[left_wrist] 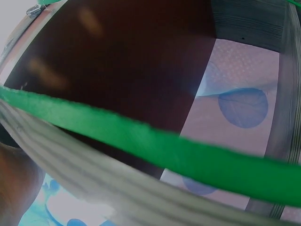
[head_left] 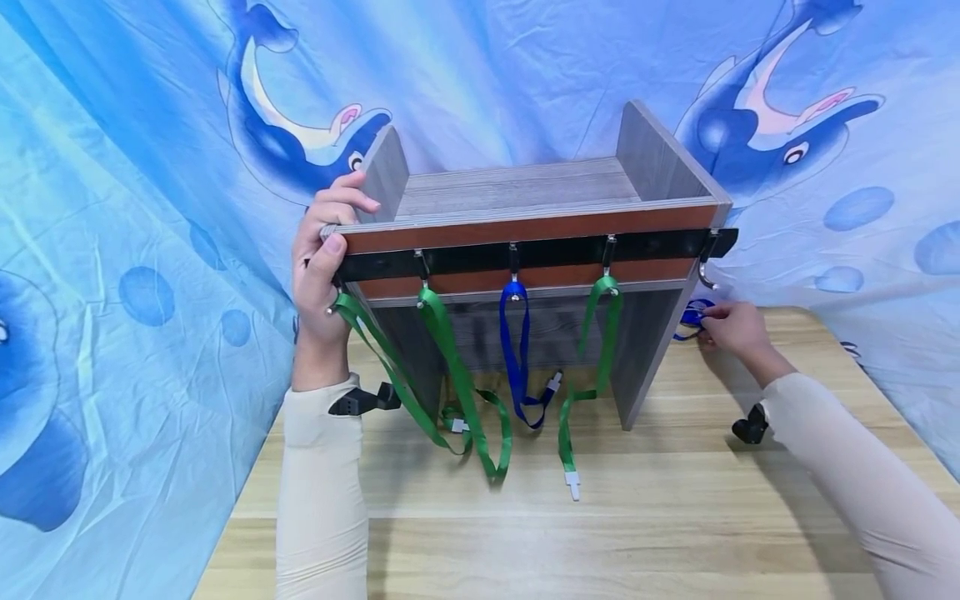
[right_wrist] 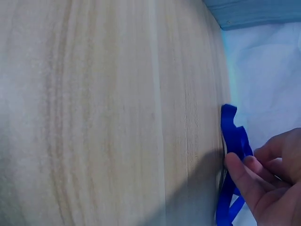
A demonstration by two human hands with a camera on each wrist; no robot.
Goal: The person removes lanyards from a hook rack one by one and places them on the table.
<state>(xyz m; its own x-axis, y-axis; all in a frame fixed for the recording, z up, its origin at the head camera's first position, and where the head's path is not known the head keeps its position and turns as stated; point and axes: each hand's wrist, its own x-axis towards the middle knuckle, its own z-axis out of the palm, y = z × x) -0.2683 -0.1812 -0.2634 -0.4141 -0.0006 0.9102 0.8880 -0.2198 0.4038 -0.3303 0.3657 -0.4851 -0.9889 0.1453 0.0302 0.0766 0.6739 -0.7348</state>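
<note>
My left hand (head_left: 324, 250) grips the upper left corner of a grey wooden shelf (head_left: 652, 350), thumb on the front and fingers over the side panel. A black hook rail (head_left: 562, 257) runs along its brown front board. Green lanyards (head_left: 450, 342) hang from three of the hooks, and a blue lanyard (head_left: 514, 350) hangs from the middle one. The rightmost hook (head_left: 707, 275) is bare. Beside the shelf's right side, my right hand (head_left: 738, 329) pinches a bunched blue lanyard (right_wrist: 233, 136) between thumb and fingers, close over the table's back edge.
The shelf stands on a light wood table (head_left: 487, 542). A blue cloth (head_left: 480, 75) with dolphin prints hangs behind and at both sides. Black wrist mounts (head_left: 750, 425) stick out from both sleeves. White lanyard clips (head_left: 573, 485) dangle near the tabletop.
</note>
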